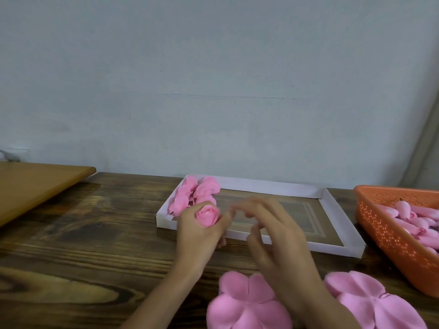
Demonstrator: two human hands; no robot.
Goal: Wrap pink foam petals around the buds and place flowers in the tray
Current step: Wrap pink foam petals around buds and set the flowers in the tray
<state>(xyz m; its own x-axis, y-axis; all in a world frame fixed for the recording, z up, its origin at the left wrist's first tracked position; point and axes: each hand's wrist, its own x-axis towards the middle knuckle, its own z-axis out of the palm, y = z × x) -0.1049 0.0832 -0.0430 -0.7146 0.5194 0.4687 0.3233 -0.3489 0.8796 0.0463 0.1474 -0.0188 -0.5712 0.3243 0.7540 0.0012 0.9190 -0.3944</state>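
Observation:
My left hand (198, 236) grips a pink foam flower (207, 216) with its petals wrapped round the bud, held just over the near left corner of the white tray (332, 200). My right hand (273, 231) hovers beside it, blurred, with loosely curled fingers and nothing seen in them. Several finished pink flowers (194, 192) lie in the tray's far left corner. Two flat pink petal sheets (244, 305) (377, 302) lie on the table at the near edge, partly hidden by my right forearm.
An orange perforated basket (389, 236) with several pink buds (413, 214) stands at the right. A light wooden board (35, 184) sits at the far left. The dark wooden table (83, 245) ends at a pale wall behind the tray.

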